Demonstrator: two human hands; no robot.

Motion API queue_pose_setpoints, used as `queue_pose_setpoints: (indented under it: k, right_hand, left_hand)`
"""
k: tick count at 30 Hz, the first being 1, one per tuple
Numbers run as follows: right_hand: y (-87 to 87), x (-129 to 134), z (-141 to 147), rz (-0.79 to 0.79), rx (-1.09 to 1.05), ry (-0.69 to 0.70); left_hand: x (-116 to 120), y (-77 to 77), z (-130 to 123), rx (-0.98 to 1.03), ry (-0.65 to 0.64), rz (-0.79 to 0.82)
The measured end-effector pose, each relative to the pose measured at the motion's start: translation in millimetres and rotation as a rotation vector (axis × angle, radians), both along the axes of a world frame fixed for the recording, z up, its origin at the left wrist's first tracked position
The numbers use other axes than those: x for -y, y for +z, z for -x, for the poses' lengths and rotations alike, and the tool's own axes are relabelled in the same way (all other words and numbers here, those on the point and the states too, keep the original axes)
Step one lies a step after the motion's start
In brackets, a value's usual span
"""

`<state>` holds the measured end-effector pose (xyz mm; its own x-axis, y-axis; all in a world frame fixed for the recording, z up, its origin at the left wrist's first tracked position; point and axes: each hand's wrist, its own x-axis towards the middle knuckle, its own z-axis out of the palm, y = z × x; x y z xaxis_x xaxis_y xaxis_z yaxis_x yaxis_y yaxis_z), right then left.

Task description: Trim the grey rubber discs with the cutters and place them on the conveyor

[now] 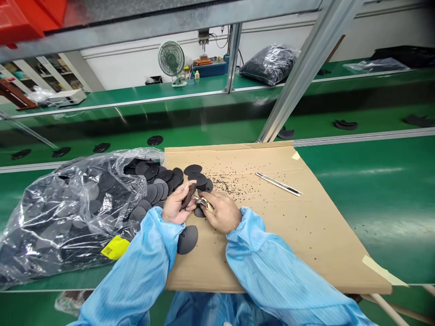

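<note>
In my left hand (176,203) is a round black disc (189,196), tilted up on edge between thumb and fingers. My right hand (222,212) is closed around a small pair of cutting pliers (204,203), whose metal jaws point at the disc's edge; whether they touch it I cannot tell. Several more black discs (197,178) lie on the cardboard sheet (272,244) just beyond my hands, and one disc (187,240) lies below my left wrist. Tiny black scraps (224,184) are scattered over the cardboard beyond my right hand.
At left, a clear plastic bag (61,222) spills black discs toward the cardboard; a yellow label (115,247) lies on it. A slim knife (278,184) rests at right. Behind runs a green conveyor (204,124) with spaced discs. A metal post (302,77) slants up on the right.
</note>
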<state>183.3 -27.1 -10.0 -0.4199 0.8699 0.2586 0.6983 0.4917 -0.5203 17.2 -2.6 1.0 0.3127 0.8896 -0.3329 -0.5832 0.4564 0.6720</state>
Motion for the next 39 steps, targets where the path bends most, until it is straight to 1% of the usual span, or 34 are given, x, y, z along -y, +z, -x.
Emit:
queue_pose_setpoints:
  k: [4, 10, 20, 24, 26, 29, 31, 33, 36, 39]
  right_hand:
    - [3.7, 1, 1, 0.034, 0.071, 0.006]
    - [7.1, 3, 2, 0.078, 0.144, 0.000]
    - [15.5, 0, -2, 0.132, 0.254, 0.023]
    - [12.8, 1, 0, 0.146, 0.276, 0.006]
    - [8.7, 1, 1, 0.142, 0.239, -0.008]
    - [1.7, -1, 1, 0.102, 0.104, -0.084]
    - [-1.5, -4, -1, 0.058, -0.005, -0.145]
    - [-3.0, -7, -4, 0.033, -0.097, -0.166]
    - [-3.9, -10, -7, 0.051, -0.140, -0.095]
    - [-4.3, -10, -6, 0.106, -0.055, 0.029]
  left_hand:
    - [1, 1.1, 0, -0.009, -0.047, -0.014]
    - [2, 0.4, 0, -0.018, -0.070, -0.036]
    - [1, -8.7, -2, -0.116, -0.018, -0.056]
    - [2, -8.3, -3, -0.125, -0.003, -0.039]
    - [2, -6.9, -5, -0.110, 0.011, -0.049]
    - [1, -4.8, -7, -0.099, 0.099, -0.091]
    - [0, -3.3, -8, -0.107, 0.207, -0.117]
    - [-1, -1.9, -8, -0.107, 0.305, -0.134]
    - [-2, -0.3, -6, -0.107, 0.387, -0.146]
    - [-3, -0.1, -4, -0.094, 0.399, -0.156]
